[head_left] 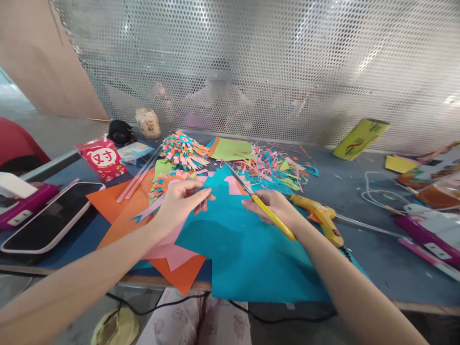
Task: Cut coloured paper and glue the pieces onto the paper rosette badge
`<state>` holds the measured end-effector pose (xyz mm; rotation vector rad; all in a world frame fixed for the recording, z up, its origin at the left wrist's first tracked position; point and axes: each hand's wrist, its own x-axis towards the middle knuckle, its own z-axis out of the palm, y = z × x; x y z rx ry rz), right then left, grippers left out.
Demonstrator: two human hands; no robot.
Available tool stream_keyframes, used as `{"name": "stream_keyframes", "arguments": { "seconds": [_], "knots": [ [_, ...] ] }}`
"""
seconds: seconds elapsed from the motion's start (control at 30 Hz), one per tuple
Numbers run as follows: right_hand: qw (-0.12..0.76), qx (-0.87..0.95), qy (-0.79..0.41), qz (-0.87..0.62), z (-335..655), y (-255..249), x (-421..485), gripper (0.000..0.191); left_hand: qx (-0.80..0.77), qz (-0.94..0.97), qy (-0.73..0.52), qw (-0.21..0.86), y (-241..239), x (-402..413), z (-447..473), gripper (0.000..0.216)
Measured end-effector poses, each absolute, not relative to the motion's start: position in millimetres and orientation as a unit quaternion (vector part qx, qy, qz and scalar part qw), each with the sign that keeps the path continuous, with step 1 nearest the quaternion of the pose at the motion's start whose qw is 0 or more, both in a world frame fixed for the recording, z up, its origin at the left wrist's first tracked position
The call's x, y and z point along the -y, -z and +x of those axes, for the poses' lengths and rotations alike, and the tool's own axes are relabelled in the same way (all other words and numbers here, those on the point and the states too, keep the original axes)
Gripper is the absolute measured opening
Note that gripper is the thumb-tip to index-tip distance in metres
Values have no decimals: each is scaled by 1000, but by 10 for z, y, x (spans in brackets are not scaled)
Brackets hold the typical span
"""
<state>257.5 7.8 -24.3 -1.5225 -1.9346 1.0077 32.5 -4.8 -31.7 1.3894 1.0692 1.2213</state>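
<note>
My left hand (185,198) is closed in a pinch at the edge of a blue paper sheet (212,230). In my right hand (271,208) is a pair of scissors with yellow handles (271,215), the blades pointing away and left over the paper. The blades look close together. More blue paper (266,268) lies beneath and overhangs the front edge. Just beyond my left hand is a fringed orange and pink paper flower (168,181). Behind it stands a fuller multicoloured paper flower (184,151).
A yellow glue gun (319,218) lies right of my right hand. Paper scraps (276,165) and green paper (233,149) are at the back. Orange paper (125,225), a phone (53,218) and a red packet (102,158) lie left. A yellow-green tube (361,139) stands back right.
</note>
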Motion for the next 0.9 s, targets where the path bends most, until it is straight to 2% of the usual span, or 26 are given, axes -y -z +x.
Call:
{"name": "stream_keyframes", "arguments": {
  "seconds": [0.6,0.77,0.9],
  "knots": [
    [250,687,-369,-574,2581,231,-98,47,-459,580,-490,461,335,54,305,20],
    [319,616,-349,-631,2676,326,-271,45,-459,592,-470,467,333,31,317,18],
    [380,631,-363,-570,2638,351,-282,41,-485,583,-460,462,314,37,334,17]
  ]
}}
